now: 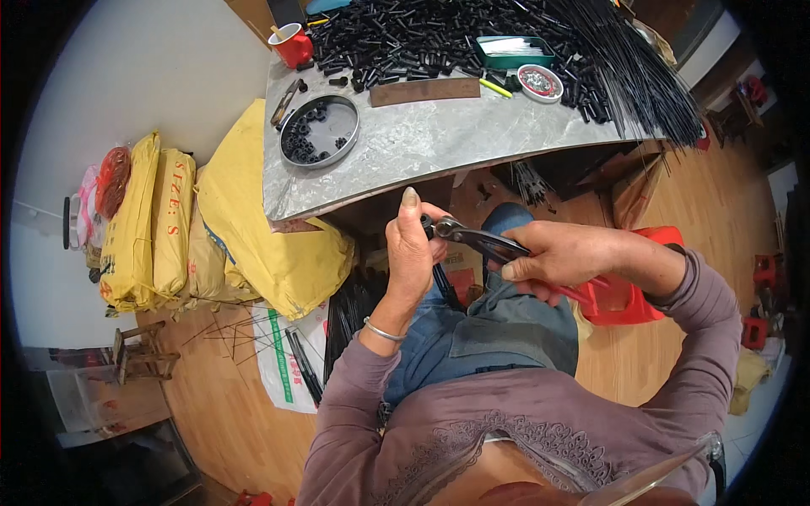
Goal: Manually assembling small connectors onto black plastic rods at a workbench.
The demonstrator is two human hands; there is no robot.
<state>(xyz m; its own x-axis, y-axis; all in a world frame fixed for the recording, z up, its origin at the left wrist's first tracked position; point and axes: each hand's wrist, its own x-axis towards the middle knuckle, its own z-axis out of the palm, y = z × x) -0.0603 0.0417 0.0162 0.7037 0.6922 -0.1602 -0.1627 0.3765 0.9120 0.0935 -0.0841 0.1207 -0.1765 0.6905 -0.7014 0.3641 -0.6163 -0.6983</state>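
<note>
Yellow sacks [253,219] crowd the table [422,126]; right hand [561,253] clasps pliers [488,243], left hand [408,246] pinches a black piece [426,225].

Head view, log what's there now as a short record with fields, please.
Left hand: holds a small black part
Right hand: grips pliers, their head at that part
Tabletop: grey, bearing a pile of black pieces
Round tin: small black rings inside
Cup: red, near the tabletop's far left corner
Yellow sacks: left of the tabletop
</note>
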